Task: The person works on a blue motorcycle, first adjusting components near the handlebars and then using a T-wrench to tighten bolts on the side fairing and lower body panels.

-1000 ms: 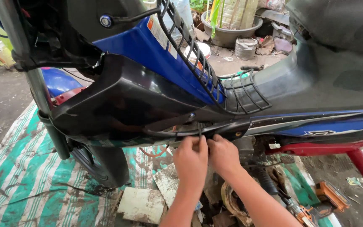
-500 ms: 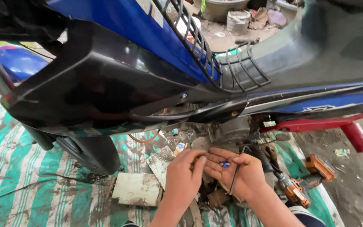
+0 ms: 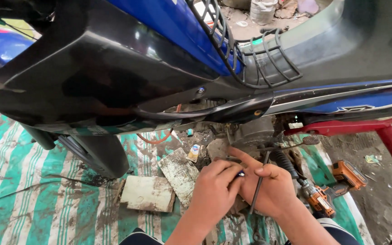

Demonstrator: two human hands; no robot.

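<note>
At the far left a green-and-white striped tarp (image 3: 19, 195) covers the ground, muddy in patches, with the black front wheel (image 3: 98, 152) of a motorcycle standing on it under the glossy black leg shield (image 3: 91, 77). Just right of the wheel two dirty white slabs (image 3: 148, 194) lie flat on the tarp (one squarish, one longer and tilted up toward the engine). Next comes the left hand (image 3: 214, 190), curled closed with its fingertips pinching a small dark, blue-tipped piece (image 3: 241, 173) against the right hand; what that piece is cannot be made out. The right hand (image 3: 271, 188) touches the left, its index finger stretched up and to the left toward the engine underside (image 3: 250, 134), the other fingers folded around a thin dark metal tool (image 3: 258, 188). The tool's long axis runs nearly upright, leaning slightly right at the top: its upper end points toward the engine, its lower end pokes out below the palm toward the tarp. Just right of that hand a ribbed black rubber boot (image 3: 286, 163) slants down, and farther right an orange-and-black cordless drill (image 3: 336, 183) lies on the ground below the red frame bar (image 3: 368, 129).
</note>
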